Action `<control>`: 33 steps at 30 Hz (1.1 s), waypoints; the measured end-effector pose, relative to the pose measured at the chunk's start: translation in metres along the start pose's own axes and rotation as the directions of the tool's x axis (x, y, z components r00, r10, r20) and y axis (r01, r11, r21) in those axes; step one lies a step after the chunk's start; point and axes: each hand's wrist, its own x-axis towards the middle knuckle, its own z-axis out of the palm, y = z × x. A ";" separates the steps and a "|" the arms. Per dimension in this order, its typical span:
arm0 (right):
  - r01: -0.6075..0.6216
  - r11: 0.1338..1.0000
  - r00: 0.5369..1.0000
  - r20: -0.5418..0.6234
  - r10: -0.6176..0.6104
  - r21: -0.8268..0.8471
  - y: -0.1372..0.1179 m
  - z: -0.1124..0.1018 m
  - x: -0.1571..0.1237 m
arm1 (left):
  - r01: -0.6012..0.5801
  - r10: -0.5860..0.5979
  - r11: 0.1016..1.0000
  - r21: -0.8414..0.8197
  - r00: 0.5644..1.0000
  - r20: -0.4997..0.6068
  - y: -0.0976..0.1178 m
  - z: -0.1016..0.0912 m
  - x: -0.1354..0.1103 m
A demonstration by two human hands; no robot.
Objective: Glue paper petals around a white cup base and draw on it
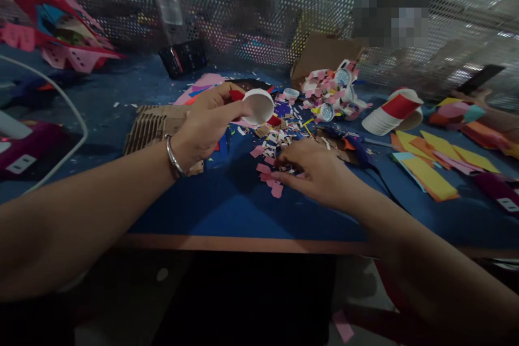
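My left hand (208, 121) is closed around a small paper cup (258, 107), tilted with its white mouth towards me. Red paper (237, 95) shows on the cup's outer side. Lower and to the right, my right hand (314, 173) reaches down to the table with its fingers curved and the thumb apart from them. Its fingertips are at a group of small pink paper pieces (266, 169); I see none lifted. Behind that hand lies a heap of mixed paper scraps (279, 138).
Corrugated cardboard (150, 124) lies left. Pink-decorated cups (328, 89) are piled behind, by a cardboard box (324, 51). Stacked cups (391, 111), a dark blue glue gun (360, 151) with its cord, and yellow and orange paper strips (430, 173) lie right. Another person's hand (478, 102) is far right.
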 end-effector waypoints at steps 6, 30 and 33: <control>-0.022 0.999 0.993 0.120 0.018 0.032 -0.004 0.003 0.008 | 0.034 -0.036 0.998 -0.044 0.999 -0.032 -0.003 -0.004 0.001; -0.152 0.741 0.878 -0.254 0.404 0.654 0.013 -0.011 0.020 | 0.392 -0.364 0.857 -0.336 0.920 0.145 0.020 0.010 -0.011; -0.138 0.736 0.886 -0.250 0.391 0.663 0.014 -0.007 0.019 | 0.445 -0.394 0.831 -0.333 0.895 0.211 0.022 0.010 -0.014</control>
